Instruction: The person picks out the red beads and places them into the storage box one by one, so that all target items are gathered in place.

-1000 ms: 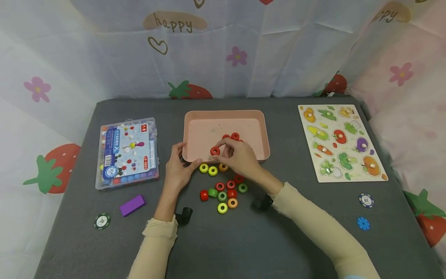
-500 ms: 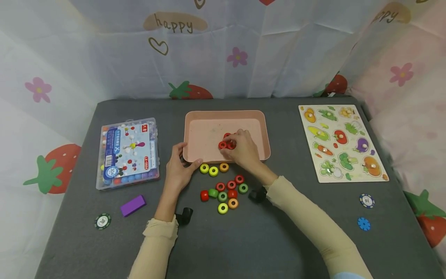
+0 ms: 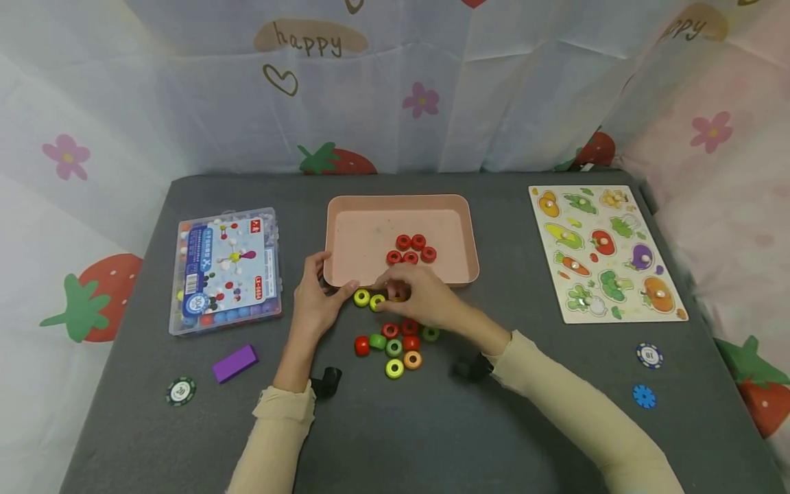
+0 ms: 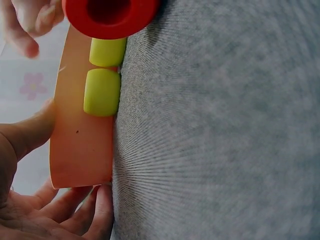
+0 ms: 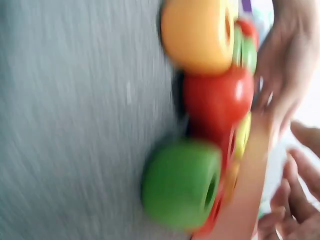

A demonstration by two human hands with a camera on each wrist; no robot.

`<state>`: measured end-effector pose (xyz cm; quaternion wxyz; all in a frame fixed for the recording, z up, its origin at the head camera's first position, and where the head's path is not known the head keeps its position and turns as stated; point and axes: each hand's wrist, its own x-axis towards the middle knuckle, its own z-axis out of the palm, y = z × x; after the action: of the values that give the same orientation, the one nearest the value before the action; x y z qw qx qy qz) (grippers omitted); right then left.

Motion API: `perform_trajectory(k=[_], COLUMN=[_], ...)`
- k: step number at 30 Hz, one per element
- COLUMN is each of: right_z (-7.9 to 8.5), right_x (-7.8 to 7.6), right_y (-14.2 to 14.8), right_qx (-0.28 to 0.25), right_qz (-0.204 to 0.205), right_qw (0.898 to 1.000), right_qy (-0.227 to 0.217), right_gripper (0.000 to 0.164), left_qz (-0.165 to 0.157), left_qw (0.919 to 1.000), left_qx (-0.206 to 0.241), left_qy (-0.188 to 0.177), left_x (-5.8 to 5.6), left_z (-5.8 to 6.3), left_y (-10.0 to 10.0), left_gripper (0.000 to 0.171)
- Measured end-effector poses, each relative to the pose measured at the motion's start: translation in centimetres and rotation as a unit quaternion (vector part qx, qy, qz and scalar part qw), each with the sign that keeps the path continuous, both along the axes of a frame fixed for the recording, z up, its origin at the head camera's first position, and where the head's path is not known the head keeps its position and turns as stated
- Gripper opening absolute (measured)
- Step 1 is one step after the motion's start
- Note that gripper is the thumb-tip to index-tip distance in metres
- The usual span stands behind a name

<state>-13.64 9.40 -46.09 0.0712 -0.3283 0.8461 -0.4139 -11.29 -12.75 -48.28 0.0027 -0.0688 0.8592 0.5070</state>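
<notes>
My left hand [image 3: 316, 302] holds the left front corner of a pink tray [image 3: 358, 230], thumb on its front side and fingers round its left end. Several red beads [image 3: 428, 254] lie in two rows inside the tray. My right hand [image 3: 426, 296] hovers at the tray's front edge, fingers loosely bent, partly covering an orange bead. The right wrist view shows nothing between its fingers [image 5: 297, 195]. Yellow beads [image 4: 102, 92] sit against the tray's front wall. Nearer lie a green bead [image 3: 393, 348], an orange bead [image 3: 412, 360] and several red, green and yellow ones.
On the left are a clear plastic case [image 3: 228, 271] of coloured balls, a purple block [image 3: 235, 363] and a dark poker chip [image 3: 181, 392]. At right lie a vegetable puzzle board [image 3: 607, 254], a poker chip [image 3: 649, 355] and a blue disc [image 3: 644, 396].
My right hand has set a red bead down beside the others in the tray, let go and moved back over the front edge. My left hand has stayed on the corner.
</notes>
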Motion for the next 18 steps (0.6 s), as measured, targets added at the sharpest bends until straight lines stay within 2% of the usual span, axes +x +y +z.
perform_trajectory(k=[3, 6, 11, 16, 18], right_z=[0.2, 0.0, -0.6, -0.9, -0.9], right_x=[1.7, 2.9, 3.6, 3.7, 3.6], right_y=[-0.6, -1.3, -2.2, -2.5, -2.3], right_qx=[0.045, 0.100, 0.139, 0.139, 0.125], right_qz=[0.066, 0.095, 0.101, 0.107, 0.104], right_qw=[0.997, 0.990, 0.985, 0.984, 0.986], right_qy=[-0.021, -0.020, -0.013, -0.021, -0.032], right_gripper=[0.032, 0.036, 0.036, 0.033, 0.033], left_qz=[0.000, 0.001, 0.000, 0.002, 0.002], left_qw=[1.0000, 1.0000, 1.0000, 0.9999, 1.0000], left_qx=[0.000, -0.002, -0.004, -0.004, -0.005], left_qy=[0.000, -0.001, -0.007, -0.010, -0.009], left_x=[0.0, -0.1, 0.0, 0.0, 0.0], left_z=[0.0, 0.0, 0.1, 0.1, 0.2], left_y=[0.0, 0.0, 0.0, 0.0, 0.0], left_gripper=[0.074, 0.074, 0.075, 0.074, 0.074])
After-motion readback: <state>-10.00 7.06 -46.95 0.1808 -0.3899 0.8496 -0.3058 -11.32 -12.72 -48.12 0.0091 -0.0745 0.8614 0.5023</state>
